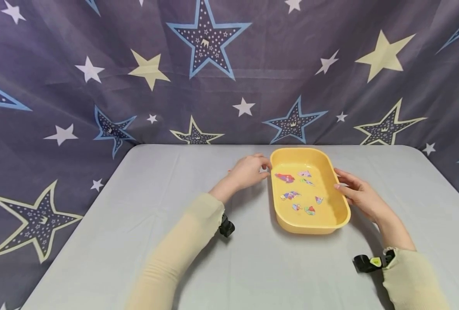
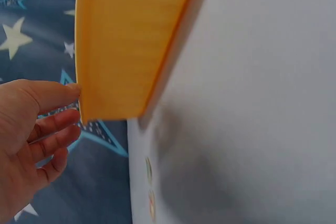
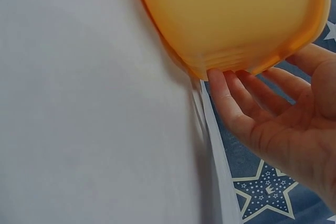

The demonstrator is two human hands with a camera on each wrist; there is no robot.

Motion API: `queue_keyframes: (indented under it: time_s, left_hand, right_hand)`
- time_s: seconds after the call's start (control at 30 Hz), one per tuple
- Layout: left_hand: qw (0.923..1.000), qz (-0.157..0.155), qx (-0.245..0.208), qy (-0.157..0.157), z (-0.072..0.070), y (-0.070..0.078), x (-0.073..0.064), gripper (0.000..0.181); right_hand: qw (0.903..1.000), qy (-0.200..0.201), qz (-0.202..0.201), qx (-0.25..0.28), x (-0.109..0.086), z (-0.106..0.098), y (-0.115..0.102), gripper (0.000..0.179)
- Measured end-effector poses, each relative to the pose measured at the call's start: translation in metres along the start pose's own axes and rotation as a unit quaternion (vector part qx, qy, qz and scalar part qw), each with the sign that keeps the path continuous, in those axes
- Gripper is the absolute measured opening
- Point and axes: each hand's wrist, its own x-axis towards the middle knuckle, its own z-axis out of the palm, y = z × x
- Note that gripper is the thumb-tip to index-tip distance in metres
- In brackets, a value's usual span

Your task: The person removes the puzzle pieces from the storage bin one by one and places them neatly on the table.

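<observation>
A yellow plastic tub [image 1: 310, 226], rectangular with rounded corners, is at the right of the grey-covered table. Several small colourful flat pieces [image 1: 290, 195] lie apart on its bottom. My left hand [image 1: 248, 171] grips the tub's left rim near the far corner; in the left wrist view the thumb [image 2: 65, 94] meets the rim and the other fingers curve below it. On the opposite side my right hand [image 1: 362, 198] holds the rim, its thumb at the edge and its fingertips [image 3: 216, 74] against the outer wall.
The pale grey tabletop [image 1: 109, 241] runs back to a dark curtain [image 1: 260, 56] printed with stars. Behind my left wrist a tiny red-orange bit [image 1: 229, 170] shows. Small thin pieces [image 2: 151, 205] lie on the table in the left wrist view.
</observation>
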Motion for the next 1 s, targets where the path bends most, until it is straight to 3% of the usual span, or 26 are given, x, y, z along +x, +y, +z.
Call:
queue_keyframes:
  time_s: [0.17,0.33,0.6,0.87,1.0]
  left_hand:
    - [0.9998,0.02,-0.007,0.0,0.0,0.017,0.005,0.018]
    - [0.9985,0.039,-0.022,-0.032,0.003,0.035,0.01,0.018]
    - [0.9921,0.097,-0.026,-0.076,0.021,0.059,0.016,0.02]
    - [0.9847,0.123,-0.023,-0.121,0.034,0.081,0.021,0.022]
    - [0.9836,0.12,-0.007,-0.134,0.04,0.086,0.021,0.022]
  right_hand:
    - [0.9999,0.0,0.008,0.007,0.0,0.0,0.002,0.065]
    - [0.9999,0.0,0.009,0.005,0.0,0.0,0.003,0.065]
    - [1.0,0.0,0.009,-0.001,0.0,0.0,0.004,0.064]
    - [0.9999,0.003,0.002,-0.013,0.001,-0.001,0.003,0.064]
    - [0.9999,0.003,-0.005,-0.012,0.002,-0.002,0.004,0.063]
